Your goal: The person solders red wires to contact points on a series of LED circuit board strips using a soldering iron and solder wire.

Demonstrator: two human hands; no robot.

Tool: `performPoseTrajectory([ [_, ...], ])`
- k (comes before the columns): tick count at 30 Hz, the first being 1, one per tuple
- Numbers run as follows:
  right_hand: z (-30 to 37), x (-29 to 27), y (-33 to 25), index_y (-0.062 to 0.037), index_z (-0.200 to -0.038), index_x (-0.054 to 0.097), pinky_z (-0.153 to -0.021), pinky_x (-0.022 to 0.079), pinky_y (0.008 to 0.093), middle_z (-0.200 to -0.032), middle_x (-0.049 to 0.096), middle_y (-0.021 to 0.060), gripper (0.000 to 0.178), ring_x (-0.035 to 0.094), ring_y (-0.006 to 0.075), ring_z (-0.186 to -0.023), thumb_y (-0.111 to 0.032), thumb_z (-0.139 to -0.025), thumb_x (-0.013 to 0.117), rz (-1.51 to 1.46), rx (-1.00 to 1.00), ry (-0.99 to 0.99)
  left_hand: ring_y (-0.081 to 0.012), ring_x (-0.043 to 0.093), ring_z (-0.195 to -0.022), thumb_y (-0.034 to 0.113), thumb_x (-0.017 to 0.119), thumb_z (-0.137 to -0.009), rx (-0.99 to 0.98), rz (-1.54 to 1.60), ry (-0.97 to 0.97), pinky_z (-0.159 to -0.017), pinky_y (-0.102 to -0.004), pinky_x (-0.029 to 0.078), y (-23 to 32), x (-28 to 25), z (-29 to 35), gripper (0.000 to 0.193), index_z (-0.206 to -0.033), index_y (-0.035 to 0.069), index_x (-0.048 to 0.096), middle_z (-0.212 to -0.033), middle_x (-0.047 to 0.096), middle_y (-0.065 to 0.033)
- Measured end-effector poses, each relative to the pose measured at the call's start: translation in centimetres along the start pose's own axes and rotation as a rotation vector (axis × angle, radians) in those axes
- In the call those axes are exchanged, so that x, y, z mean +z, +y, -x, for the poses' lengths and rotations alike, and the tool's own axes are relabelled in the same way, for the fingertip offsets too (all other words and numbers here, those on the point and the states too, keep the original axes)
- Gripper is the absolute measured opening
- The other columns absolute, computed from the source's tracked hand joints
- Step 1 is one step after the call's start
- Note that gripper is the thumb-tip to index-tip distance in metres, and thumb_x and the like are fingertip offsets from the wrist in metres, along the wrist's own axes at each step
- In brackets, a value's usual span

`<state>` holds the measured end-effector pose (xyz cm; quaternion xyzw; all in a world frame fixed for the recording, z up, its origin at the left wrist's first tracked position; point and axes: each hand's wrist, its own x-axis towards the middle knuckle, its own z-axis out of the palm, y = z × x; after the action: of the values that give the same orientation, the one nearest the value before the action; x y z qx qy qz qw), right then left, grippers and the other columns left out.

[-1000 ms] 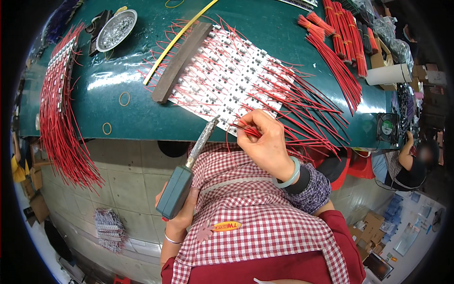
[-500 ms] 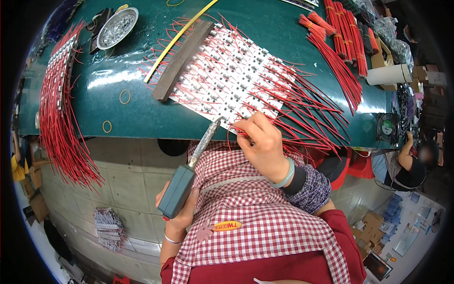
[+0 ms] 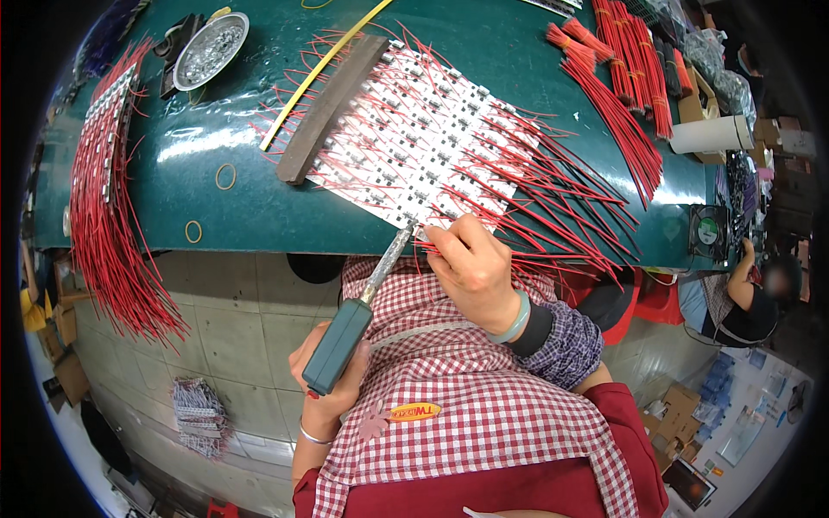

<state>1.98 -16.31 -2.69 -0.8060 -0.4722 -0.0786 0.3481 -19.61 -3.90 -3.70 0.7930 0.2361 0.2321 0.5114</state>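
My left hand [image 3: 351, 384] is wrapped round the dark green handle of a soldering iron [image 3: 338, 345]. The iron's metal tip touches or nearly touches the near corner of a white circuit board panel [image 3: 399, 209], which is full of small black parts and thin red wires. Beside the tip, my right hand [image 3: 473, 274] is closed in a pinch at the panel's near edge. A thin red wire [image 3: 417, 249] runs by its fingertips and seems to be held there; the fingers partly hide it. Longer red and black wires [image 3: 561, 203] fan out from the panel's right side.
A dark bar [image 3: 332, 112] lies across the panel's left side, with a yellow strip [image 3: 315, 82] beyond. Farther left are a metal bowl [image 3: 211, 52] and a wired panel stack [image 3: 112, 173] overhanging the table edge. Red wire bundles [image 3: 617, 129] and a small fan [image 3: 708, 231] are right.
The soldering iron and my left hand have shifted slightly right and toward me. My right hand has moved a little down and left, its fingertips now close beside the iron's tip.
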Motion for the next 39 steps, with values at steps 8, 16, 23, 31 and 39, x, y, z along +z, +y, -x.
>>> performPoseTrajectory([
  [8,0.0,0.0,-0.1,-0.0048,-0.101,0.071,-0.056,0.048,0.0384,-0.08,0.052,0.0083,0.034,0.059,0.025,-0.065,0.004,-0.069,0.075,0.005,0.014,-0.017,-0.0268,0.066,-0.063,-0.002,0.077,-0.074,-0.053,0.035,-0.034,-0.058,-0.033,0.051,-0.8,-0.1,0.0,0.018,-0.091,-0.005,0.07,-0.082,0.067,-0.0139],
  [16,0.1,0.0,-0.1,-0.0047,-0.101,0.071,-0.056,0.049,0.0381,-0.079,0.052,0.0081,0.036,0.06,0.0244,-0.065,0.005,-0.067,0.076,0.007,0.031,-0.028,-0.0252,0.063,-0.059,-0.002,0.077,-0.074,-0.112,0.113,-0.004,-0.055,-0.0315,0.048,-1.3,0.1,0.0,0.016,-0.088,-0.005,0.07,-0.078,0.065,-0.013],
  [23,0.1,0.2,-0.1,-0.0043,-0.101,0.071,-0.056,0.049,0.0371,-0.079,0.053,0.0077,0.038,0.061,0.0232,-0.065,0.005,-0.065,0.078,0.015,0.019,-0.022,-0.0256,0.063,-0.06,-0.002,0.077,-0.073,-0.056,0.041,-0.029,-0.055,-0.0315,0.048,-0.6,-0.3,-0.8,0.016,-0.087,-0.005,0.069,-0.079,0.065,-0.0133],
  [31,-0.1,0.1,-0.1,-0.0026,-0.098,0.069,-0.055,0.048,0.0366,-0.079,0.05,0.0079,0.031,0.059,0.0228,-0.066,0.004,-0.068,0.076,0.017,0.003,-0.018,-0.0258,0.062,-0.059,-0.003,0.077,-0.073,0.021,0.005,-0.051,-0.056,-0.0318,0.048,0.4,-0.7,-2.0,0.017,-0.087,-0.005,0.068,-0.079,0.064,-0.0131],
  [39,-0.2,0.1,-0.2,-0.0012,-0.094,0.067,-0.053,0.047,0.0361,-0.078,0.047,0.0081,0.024,0.057,0.0222,-0.065,0.003,-0.072,0.074,0.007,-0.013,-0.01,-0.0277,0.063,-0.061,-0.002,0.077,-0.073,0.001,0.045,-0.014,-0.058,-0.0332,0.05,-0.3,-0.8,-0.8,0.017,-0.089,-0.005,0.07,-0.079,0.065,-0.0142],
])
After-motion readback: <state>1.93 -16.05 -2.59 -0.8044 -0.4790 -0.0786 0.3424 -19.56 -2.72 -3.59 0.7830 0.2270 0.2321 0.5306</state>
